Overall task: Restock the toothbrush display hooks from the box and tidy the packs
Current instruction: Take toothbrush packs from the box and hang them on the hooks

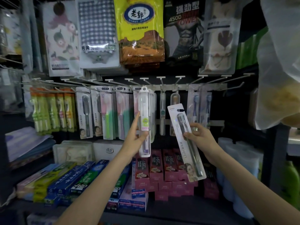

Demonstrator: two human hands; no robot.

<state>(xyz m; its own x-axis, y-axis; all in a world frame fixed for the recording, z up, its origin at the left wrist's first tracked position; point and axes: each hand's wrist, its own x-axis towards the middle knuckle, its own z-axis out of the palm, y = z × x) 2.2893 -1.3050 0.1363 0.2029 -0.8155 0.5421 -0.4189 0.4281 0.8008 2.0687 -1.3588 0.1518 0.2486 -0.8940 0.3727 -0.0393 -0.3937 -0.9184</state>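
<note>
Hanging new toothbrush packs on the display hooks, judged as the step in hand, with the hook rail [164, 87] taken as landmark for all places. Far left below the rail: green and orange packs [53, 109], then grey and pink carded brushes [103, 111] in tidy rows. Below the middle of the rail: left hand [137, 135] gripping a white boxed toothbrush [144, 120] near its lower half, thumb on the front, index finger stretched straight up along the left edge, other fingers hidden behind, so how far closed cannot be told. Top of this box touching the rail at its hook, probably just being threaded on or straightened in front of similar packs. Right of it, below the rail and held away from it: right hand [200, 135] pinching a carded grey toothbrush [186, 142] around the middle, thumb in front, curled fingers wrapped over the right edge, card tilted with its hang hole toward the upper left. Next move, as a judgement: raising this card, turning it upright and aiming the hole at a free hook on the rail. Supply box not in view.
</note>
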